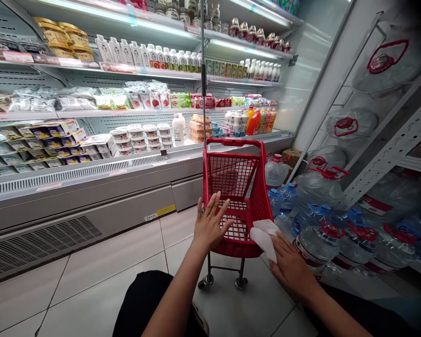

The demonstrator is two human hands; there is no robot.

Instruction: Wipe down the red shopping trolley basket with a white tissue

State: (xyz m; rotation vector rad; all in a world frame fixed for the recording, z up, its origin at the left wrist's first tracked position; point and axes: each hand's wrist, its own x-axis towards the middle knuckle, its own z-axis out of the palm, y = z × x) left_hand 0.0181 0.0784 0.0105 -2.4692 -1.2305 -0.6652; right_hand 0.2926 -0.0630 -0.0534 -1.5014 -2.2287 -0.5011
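Observation:
A small red plastic shopping cart (261, 201) stands upright on casters in front of me, its basket sides made of open grid. My left hand (212, 222) has its fingers spread over the near left part of the basket and holds nothing; whether it touches the cart I cannot tell. In my right hand (289, 262) is a white tissue (264, 236), gripped near the basket's front right corner. The tissue's loose end hangs against or just beside the red rim. A thin upright pole (203, 79) rises from the cart's left side.
Behind the cart runs a lit refrigerated display case (126, 182) with shelves of yogurt tubs, cartons and bottles. Large water bottles (319, 241) crowd the floor at right, beside a white metal rack (389, 154). Pale floor tiles (105, 271) lie below.

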